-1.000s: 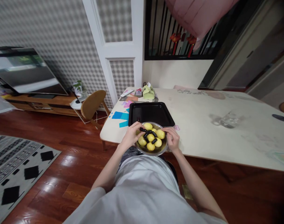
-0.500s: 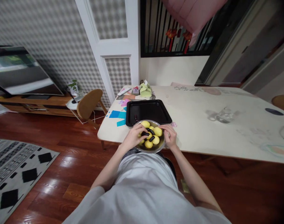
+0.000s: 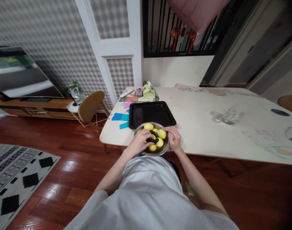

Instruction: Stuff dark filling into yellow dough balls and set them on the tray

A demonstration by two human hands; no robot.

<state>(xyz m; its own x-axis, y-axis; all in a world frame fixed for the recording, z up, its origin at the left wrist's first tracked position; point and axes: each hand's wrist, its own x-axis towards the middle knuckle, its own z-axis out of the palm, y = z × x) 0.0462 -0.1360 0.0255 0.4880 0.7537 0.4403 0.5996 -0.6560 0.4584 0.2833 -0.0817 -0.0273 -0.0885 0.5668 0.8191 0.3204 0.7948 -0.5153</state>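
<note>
A round metal bowl point(image 3: 165, 148) rests at the near edge of the cream table point(image 3: 208, 134). It holds several yellow balls point(image 3: 148, 126) and a few small black pieces point(image 3: 151, 140). My left hand point(image 3: 139, 142) reaches into the bowl from the left, its fingers curled over the black pieces. On the bowl's right rim my right hand point(image 3: 174, 138) is closed, pinching near a yellow ball. Just behind the bowl lies a black baking tray point(image 3: 152, 113).
Blue paper pieces point(image 3: 119, 117), a green object point(image 3: 149, 92) and small items lie at the table's far left. A clear glass point(image 3: 228, 117) lies to the right. A wooden chair point(image 3: 89, 107) stands left of the table, a TV point(image 3: 18, 75) beyond it.
My left hand has moved from the bowl's left rim further in, over the black pieces. The view has shifted slightly; the bowl and tray stay in place.
</note>
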